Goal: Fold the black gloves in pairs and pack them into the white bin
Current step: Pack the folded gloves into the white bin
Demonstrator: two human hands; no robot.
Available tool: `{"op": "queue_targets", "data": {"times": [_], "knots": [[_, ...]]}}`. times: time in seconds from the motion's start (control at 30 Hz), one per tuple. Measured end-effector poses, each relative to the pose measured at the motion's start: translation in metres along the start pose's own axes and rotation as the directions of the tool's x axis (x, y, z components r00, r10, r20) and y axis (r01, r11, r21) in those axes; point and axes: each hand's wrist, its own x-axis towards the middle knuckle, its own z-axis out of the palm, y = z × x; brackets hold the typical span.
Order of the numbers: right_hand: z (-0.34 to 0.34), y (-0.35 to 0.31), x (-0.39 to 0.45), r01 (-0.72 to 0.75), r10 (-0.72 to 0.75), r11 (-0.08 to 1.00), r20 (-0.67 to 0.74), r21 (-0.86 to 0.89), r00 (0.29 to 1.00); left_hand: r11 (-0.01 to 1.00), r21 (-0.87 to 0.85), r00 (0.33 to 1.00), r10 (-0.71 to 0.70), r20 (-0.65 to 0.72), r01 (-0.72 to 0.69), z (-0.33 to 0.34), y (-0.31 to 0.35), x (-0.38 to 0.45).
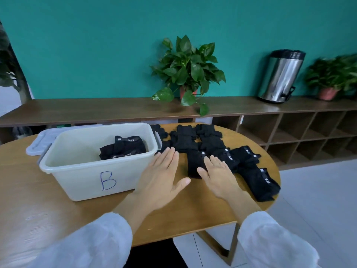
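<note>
On the round wooden table (193, 209), both hands out flat with fingers straight, holding nothing: left hand (162, 176) just beside the white bin (92, 182), right hand (218, 175) with fingertips on the nearest of the black gloves (195, 165). Spread in rows to the right of the bin, probably so as to be easy to match in pairs. One folded pair (123, 147) already inside the bin, close by for quick packing. Grey lid (38, 142) behind the bin, out of the way
</note>
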Motion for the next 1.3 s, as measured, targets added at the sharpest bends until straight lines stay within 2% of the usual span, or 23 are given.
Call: {"op": "queue_targets", "data": {"times": [0.17,0.4,0.57,0.67,0.73,0.9,1.07,1.3], "knots": [[0.013,0.034,-0.006,-0.04,0.04,0.998,0.007,0.042,0.999,0.998,-0.056,0.995,0.047,0.089,-0.042,0.027,0.023,0.033],[0.027,0.056,0.025,-0.037,0.038,0.999,-0.05,0.033,0.998,0.995,-0.097,0.983,0.053,0.175,-0.037,0.07,0.021,0.087],[0.045,0.052,0.066,0.075,-0.072,0.996,-0.057,0.05,0.996,0.992,-0.128,0.982,0.039,0.184,-0.016,0.097,0.012,0.131],[0.054,0.045,0.081,0.071,-0.069,0.995,-0.029,0.069,0.997,0.988,-0.154,0.974,0.039,0.225,-0.004,0.113,0.008,0.147],[0.062,0.045,0.087,0.073,-0.068,0.993,-0.058,0.088,0.996,0.984,-0.18,0.97,0.039,0.241,0.005,0.121,0.005,0.153],[0.077,0.045,0.083,0.104,-0.087,0.99,-0.167,0.094,0.982,0.979,-0.203,0.983,0.02,0.183,0.018,0.132,0.002,0.143],[0.069,0.042,0.064,0.148,-0.127,0.975,-0.131,0.163,0.983,0.978,-0.197,0.99,-0.047,0.13,0.072,0.132,0.009,0.103],[0.06,0.03,0.034,0.207,-0.18,0.955,-0.139,0.212,0.974,0.99,-0.129,0.993,-0.061,-0.097,0.048,0.128,0.016,0.044]]}}
